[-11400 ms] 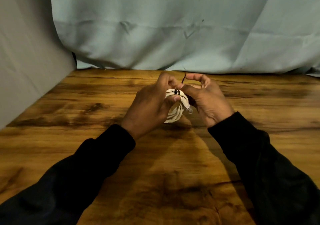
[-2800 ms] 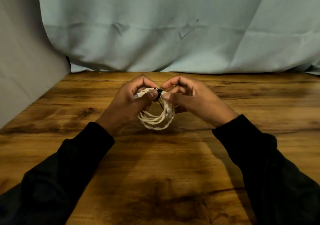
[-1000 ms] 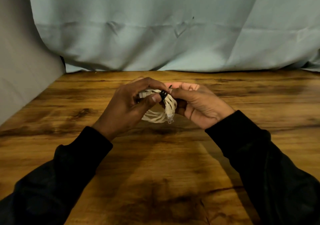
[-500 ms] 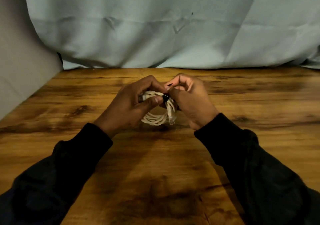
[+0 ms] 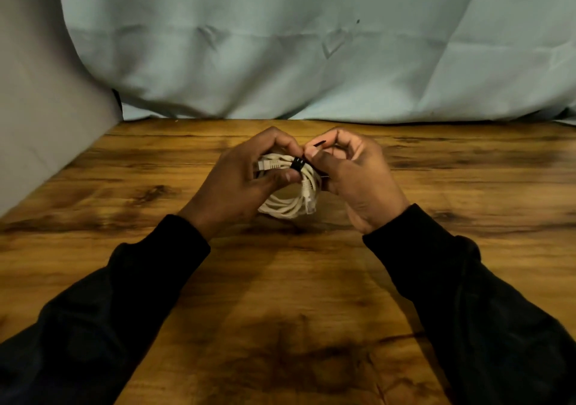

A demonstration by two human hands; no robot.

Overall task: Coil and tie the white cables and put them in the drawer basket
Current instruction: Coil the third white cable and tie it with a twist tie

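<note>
Your left hand point(image 5: 246, 180) grips the coiled white cable point(image 5: 288, 200), fingers curled over the top of the bundle and thumb pressed under it, holding the coil just above the wooden surface point(image 5: 280, 295), mid-frame. Your right hand point(image 5: 352, 174) pinches the black tie point(image 5: 298, 164) tail between thumb and fingertips; the tie already wraps the top of the coil, its loose end poking up past your fingers. One connector point(image 5: 267, 164) lies inside the left grip, another point(image 5: 308, 196) hangs down the coil's right side. Progress call: coiling looks done on this cable, and the tie is on but likely being cinched or finished, can't tell if it's fully locked. Left to do: finish the tie, then drop the bundle in the drawer basket, which isn't in view here. No other white cables visible, so can't say how many remain. Backdrop is a pale cloth point(image 5: 311, 46).
</note>
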